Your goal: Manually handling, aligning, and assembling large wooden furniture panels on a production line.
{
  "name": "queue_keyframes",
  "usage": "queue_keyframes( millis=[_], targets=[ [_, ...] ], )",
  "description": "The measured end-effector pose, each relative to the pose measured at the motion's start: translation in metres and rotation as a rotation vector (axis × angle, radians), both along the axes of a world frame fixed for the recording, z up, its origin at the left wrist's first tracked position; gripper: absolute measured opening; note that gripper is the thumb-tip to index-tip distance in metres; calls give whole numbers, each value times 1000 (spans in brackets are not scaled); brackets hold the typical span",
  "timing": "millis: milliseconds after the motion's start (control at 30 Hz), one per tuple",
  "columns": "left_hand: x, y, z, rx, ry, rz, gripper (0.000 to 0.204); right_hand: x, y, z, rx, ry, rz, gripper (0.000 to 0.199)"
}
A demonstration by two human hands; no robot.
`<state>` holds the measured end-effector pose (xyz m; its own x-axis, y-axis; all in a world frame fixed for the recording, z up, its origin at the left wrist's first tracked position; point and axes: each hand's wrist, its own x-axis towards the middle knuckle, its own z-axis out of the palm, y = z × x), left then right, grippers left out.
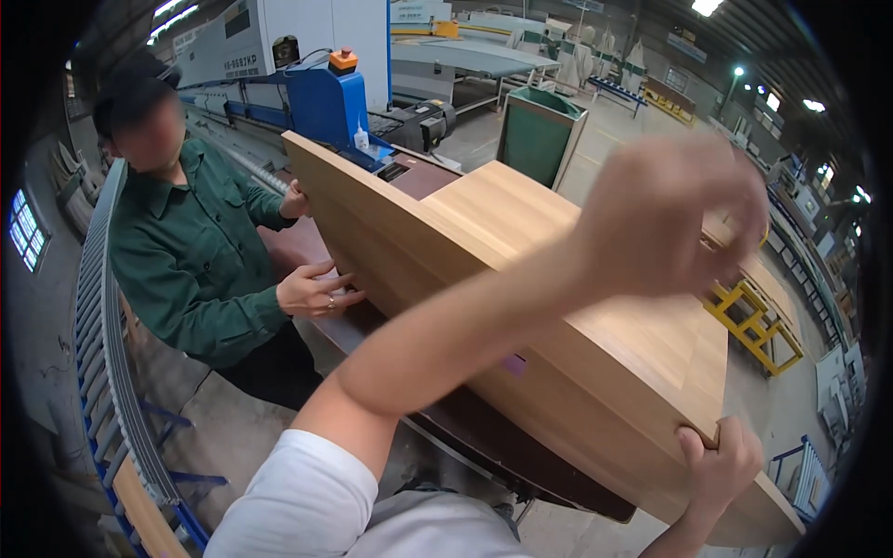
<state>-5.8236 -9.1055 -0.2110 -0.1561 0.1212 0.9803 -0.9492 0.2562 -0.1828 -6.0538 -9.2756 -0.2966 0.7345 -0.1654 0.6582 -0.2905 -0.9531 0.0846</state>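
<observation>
A wide light-brown wooden panel [595,418] stands tilted on its long edge across the middle of the view. My right hand [730,458] grips its upper edge near the near right corner, thumb on the face towards me. My left arm reaches across in front of the panel, and my left hand [670,219] is raised above the right part of the wood, its fingers smeared by motion. Behind the tilted panel lies another wooden panel [512,205]. At the far left end, a co-worker's hand [296,200] holds the panel's edge, and their other hand [321,290] is by its face.
A dark brown worktable [530,465] supports the panels. The co-worker in a green shirt [186,251] stands at left beside a roller conveyor [98,307]. A blue and white machine [326,107], a green bin [539,135] and a yellow frame [758,330] stand around.
</observation>
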Motion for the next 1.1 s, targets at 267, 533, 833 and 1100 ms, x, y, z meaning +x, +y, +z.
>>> queue_keyframes(
  millis=[267, 533, 833, 1100],
  targets=[
    [-138, 62, -270, 407, 863, 4, 17, 21, -21, 1, -101, -120, 41, 67],
    [-112, 41, -392, -361, 2273, -577, 58, 53, -31, 6, 35, -45, 11, 57],
    [-110, 37, -385, -521, 2326, -706, 66, 60, -44, 5, 93, -10, 1, 53],
    [-114, 14, -396, -511, 2393, -879, 81, 58, -47, 9, 101, -102, 92, 47]
  ],
)
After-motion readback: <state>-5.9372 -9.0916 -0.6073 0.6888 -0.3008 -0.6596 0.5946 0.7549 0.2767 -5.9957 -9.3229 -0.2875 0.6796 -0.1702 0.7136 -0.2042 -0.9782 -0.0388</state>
